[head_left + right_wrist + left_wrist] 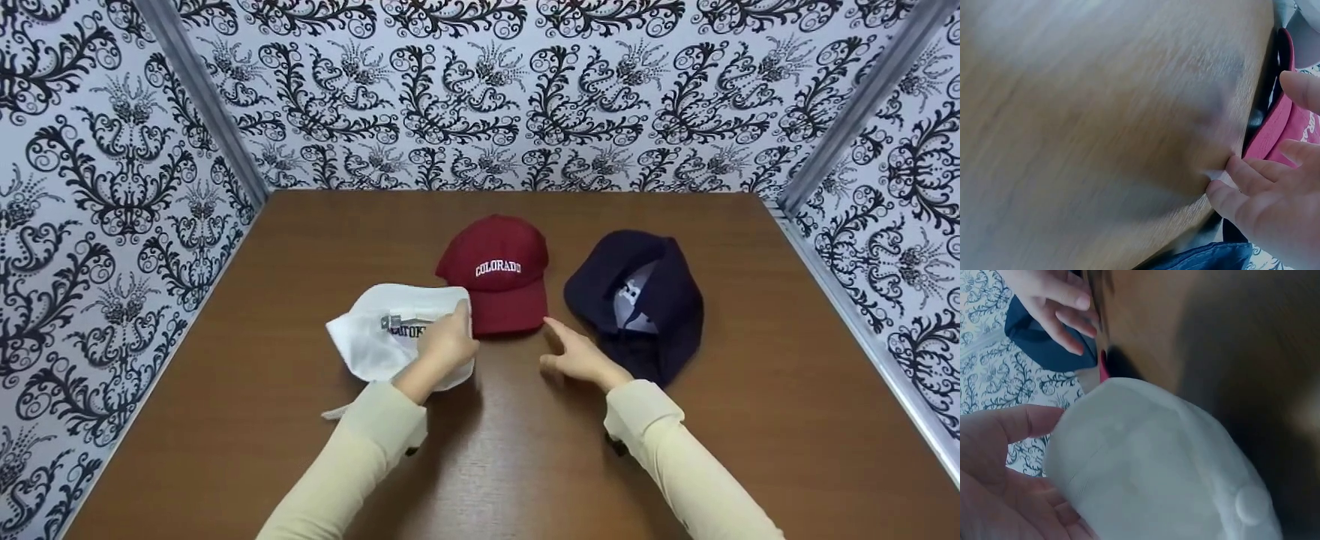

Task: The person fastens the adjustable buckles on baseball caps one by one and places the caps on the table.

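Left of centre in the head view, the left hand (444, 349) grips the right side of the white cap (371, 330). The right hand (581, 361), fingers apart and holding nothing, is at the brim of the red cap (499, 251) in mid-frame, contact unclear; the navy cap (681, 307) lies right of centre.

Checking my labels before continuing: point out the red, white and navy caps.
Red cap (498, 281), head view: lower front of the crown.
White cap (1151, 455), left wrist view: crown fabric.
Navy cap (679, 311), head view: dark fabric on its image-right side.
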{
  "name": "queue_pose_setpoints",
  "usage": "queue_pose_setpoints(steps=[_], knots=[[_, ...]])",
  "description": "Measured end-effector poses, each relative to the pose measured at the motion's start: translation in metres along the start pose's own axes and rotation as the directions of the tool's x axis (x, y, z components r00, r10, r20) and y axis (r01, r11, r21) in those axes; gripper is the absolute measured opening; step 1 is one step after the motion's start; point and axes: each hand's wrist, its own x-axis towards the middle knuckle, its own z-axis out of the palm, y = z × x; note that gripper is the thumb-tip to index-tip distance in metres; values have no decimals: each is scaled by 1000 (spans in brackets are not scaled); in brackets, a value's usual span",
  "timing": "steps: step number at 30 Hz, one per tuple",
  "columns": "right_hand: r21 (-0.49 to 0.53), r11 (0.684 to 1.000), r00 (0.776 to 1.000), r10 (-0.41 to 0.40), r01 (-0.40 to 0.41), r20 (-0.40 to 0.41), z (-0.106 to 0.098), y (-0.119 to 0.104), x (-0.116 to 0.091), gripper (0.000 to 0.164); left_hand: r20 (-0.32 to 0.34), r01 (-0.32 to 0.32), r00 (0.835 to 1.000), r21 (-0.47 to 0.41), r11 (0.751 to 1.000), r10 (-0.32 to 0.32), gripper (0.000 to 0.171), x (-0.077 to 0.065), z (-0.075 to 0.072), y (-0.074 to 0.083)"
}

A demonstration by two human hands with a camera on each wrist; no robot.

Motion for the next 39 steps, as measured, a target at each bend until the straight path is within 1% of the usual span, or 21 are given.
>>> queue_pose_setpoints(steps=[4, 8, 11, 14, 17, 19, 23, 24, 25, 28, 30, 31, 32, 35, 37, 39], knots=[[79, 995, 998, 65, -65, 7, 0, 0, -2, 62, -6, -50, 999, 1, 999, 50, 70, -2, 8, 8], [118, 988, 995, 97, -98, 13, 0, 1, -2, 60, -40, -118, 992, -32, 993, 116, 68, -5, 17, 16], [158, 982, 994, 108, -108, 11, 0, 3, -2, 59, -63, -184, 982, -85, 979, 179, 65, -9, 23, 21], [232, 966, 993, 116, -117, 16, -2, 5, -1, 58, -74, -246, 968, -114, 963, 239, 60, -13, 29, 25], [303, 945, 992, 118, -123, 35, -3, 7, 0, 58, -68, -288, 957, -105, 952, 282, 55, -18, 35, 29], [323, 938, 992, 120, -130, 50, -5, 6, 0, 59, -61, -317, 948, -93, 944, 312, 52, -21, 39, 32], [364, 914, 984, 164, -180, 74, -8, 3, -1, 62, -26, -356, 934, -86, 931, 355, 53, -29, 45, 38], [380, 905, 981, 174, -193, 86, -8, 2, -2, 62, -13, -361, 932, -95, 928, 362, 53, -31, 46, 40], [410, 886, 976, 191, -217, 105, -9, 0, -2, 63, 2, -362, 931, -104, 926, 365, 53, -34, 47, 41], [508, 808, 954, 237, -298, 183, -8, -5, -4, 63, 29, -375, 924, -125, 919, 381, 49, -43, 50, 47], [558, 754, 937, 247, -347, 248, -6, -9, -6, 62, 33, -404, 911, -127, 906, 411, 46, -48, 53, 50], [582, 726, 929, 244, -366, 280, -5, -10, -7, 61, 29, -430, 900, -118, 895, 436, 44, -51, 55, 52], [600, 707, 924, 226, -374, 309, -3, -12, -8, 58, 27, -455, 888, -111, 884, 460, 43, -54, 56, 53], [652, 670, 925, 149, -355, 350, 0, -13, -9, 46, 51, -520, 850, -89, 850, 525, 42, -60, 61, 57], [675, 660, 929, 100, -330, 356, 0, -13, -11, 43, 92, -536, 836, -78, 841, 541, 44, -64, 62, 59], [681, 661, 933, 82, -314, 351, -1, -11, -12, 44, 137, -538, 829, -71, 840, 543, 49, -66, 61, 60]])
